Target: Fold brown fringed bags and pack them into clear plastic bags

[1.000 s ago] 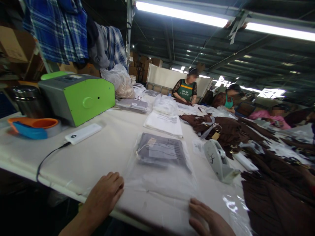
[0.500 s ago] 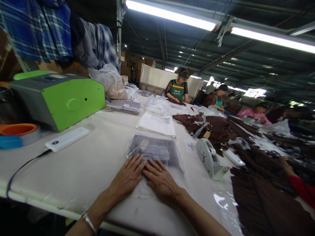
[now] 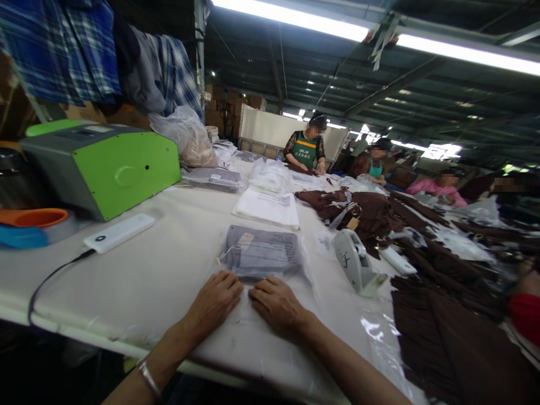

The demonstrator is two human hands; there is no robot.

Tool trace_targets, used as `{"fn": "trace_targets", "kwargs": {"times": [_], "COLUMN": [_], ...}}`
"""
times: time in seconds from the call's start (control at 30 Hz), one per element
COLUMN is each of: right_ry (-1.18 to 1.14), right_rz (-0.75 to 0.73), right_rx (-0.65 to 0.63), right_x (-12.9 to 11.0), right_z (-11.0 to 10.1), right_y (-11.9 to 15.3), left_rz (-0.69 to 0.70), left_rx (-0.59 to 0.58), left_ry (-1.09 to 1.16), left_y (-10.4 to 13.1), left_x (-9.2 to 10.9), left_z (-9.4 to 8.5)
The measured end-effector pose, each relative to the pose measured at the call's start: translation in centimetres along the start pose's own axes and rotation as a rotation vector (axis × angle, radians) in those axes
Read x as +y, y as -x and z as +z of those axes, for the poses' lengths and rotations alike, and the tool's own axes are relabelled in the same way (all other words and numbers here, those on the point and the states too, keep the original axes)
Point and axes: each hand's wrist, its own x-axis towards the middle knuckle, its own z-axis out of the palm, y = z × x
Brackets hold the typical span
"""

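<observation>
A folded grey garment (image 3: 270,256) lies flat on the table inside a clear plastic bag (image 3: 307,275). A beige hang tag (image 3: 245,241) on a pale string shows through the plastic at its far left. My left hand (image 3: 216,301) is at the near left edge of the garment, its fingers curled down on the bag. Opposite it, my right hand (image 3: 276,305) has its fingers bent onto the bag's near right part. A small gap separates the hands. The fingertips are tucked under, so their grip on the plastic is partly hidden.
Beyond the garment sits a stack of white bags (image 3: 268,208). A tape dispenser (image 3: 354,264) and brown garments (image 3: 442,337) are on the right. On the left are a green machine (image 3: 130,174), a white power bank (image 3: 120,232) and tape rolls (image 3: 36,218). Co-workers (image 3: 306,147) work farther back.
Both hands have drawn back toward me from the garment to its near edge. Their flat, spread fingers have curled in, and more of the grey garment shows.
</observation>
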Motion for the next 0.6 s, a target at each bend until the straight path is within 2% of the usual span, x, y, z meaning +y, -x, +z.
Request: {"fn": "trace_targets", "kwargs": {"times": [0.17,0.37,0.47,0.6], "right_ry": [-0.062,-0.146,-0.185,-0.167], "right_rz": [0.078,0.144,0.180,0.198], "right_rx": [0.012,-0.125,-0.183,-0.219], "right_x": [0.0,-0.7,-1.2,-1.5], "right_z": [0.1,-2.0,-3.3,-3.8], "right_y": [-0.5,-0.7,-0.5,-1.0], "left_rz": [0.032,-0.021,-0.050,-0.081], "left_rx": [-0.054,-0.238,-0.289,-0.273], "left_ry": [0.071,0.105,0.032,0.011], "left_y": [0.2,-0.4,-0.9,-2.1], "left_x": [1.6,3.3,4.5,5.9], "left_z": [-0.6,-1.9,-1.2,1.0]}}
